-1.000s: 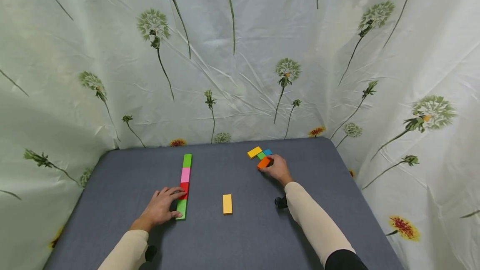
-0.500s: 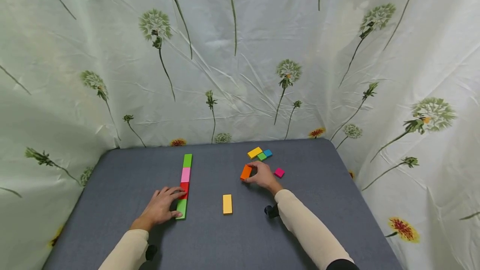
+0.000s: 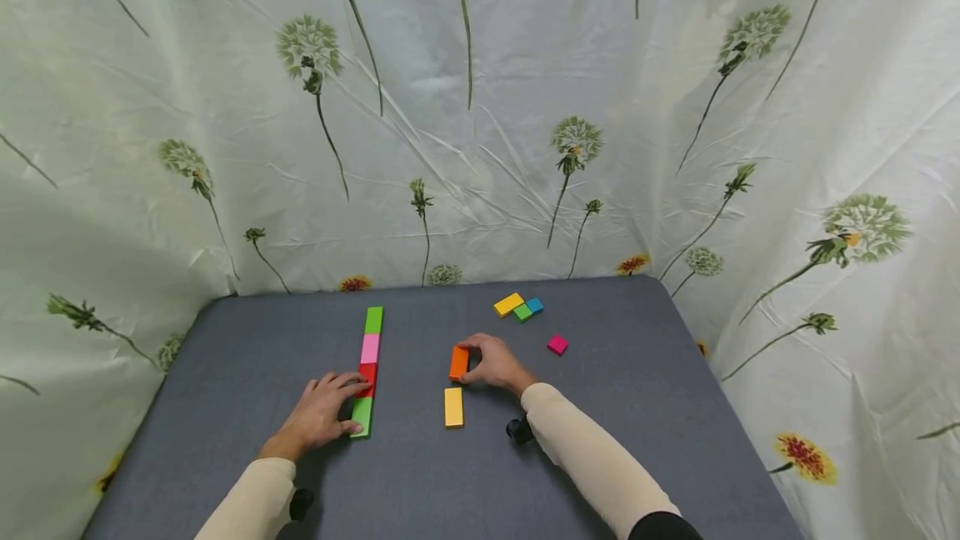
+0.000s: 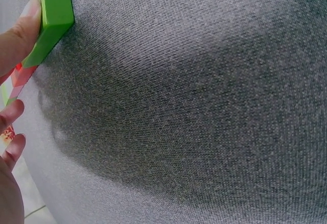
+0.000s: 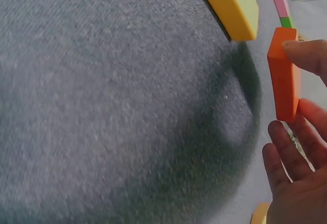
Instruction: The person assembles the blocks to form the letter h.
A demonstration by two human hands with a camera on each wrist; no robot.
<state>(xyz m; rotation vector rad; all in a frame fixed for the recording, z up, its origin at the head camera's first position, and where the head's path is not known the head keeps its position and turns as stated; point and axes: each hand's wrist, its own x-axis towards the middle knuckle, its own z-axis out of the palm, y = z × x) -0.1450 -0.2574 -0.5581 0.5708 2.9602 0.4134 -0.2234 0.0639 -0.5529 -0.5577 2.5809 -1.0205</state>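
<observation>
A straight row of blocks runs up the left side of the table: a light green block (image 3: pixel 362 419) nearest, then a red block (image 3: pixel 368 372), a pink block (image 3: pixel 371 348) and a far green block (image 3: pixel 374 320). My left hand (image 3: pixel 318 417) rests against it, thumb on the near green block and fingertips at the red one. Between thumb and fingers my right hand (image 3: pixel 497 363) pinches an orange block (image 5: pixel 283 81). That block is just beyond the far end of a yellow block (image 3: pixel 453 408) lying on the table; the wrist view shows it apart from the yellow one.
Toward the back right of the grey table (image 3: pixel 637 407) lie a yellow block (image 3: pixel 508 304), a small green block (image 3: pixel 523 313) and a blue block (image 3: pixel 535 305), close together. A magenta block (image 3: pixel 557 345) lies alone nearer. A flowered curtain (image 3: pixel 495 107) stands behind the table.
My right hand has carried the orange block left and nearer, from the back cluster to the yellow block, uncovering the magenta block. My left hand has stayed at the row.
</observation>
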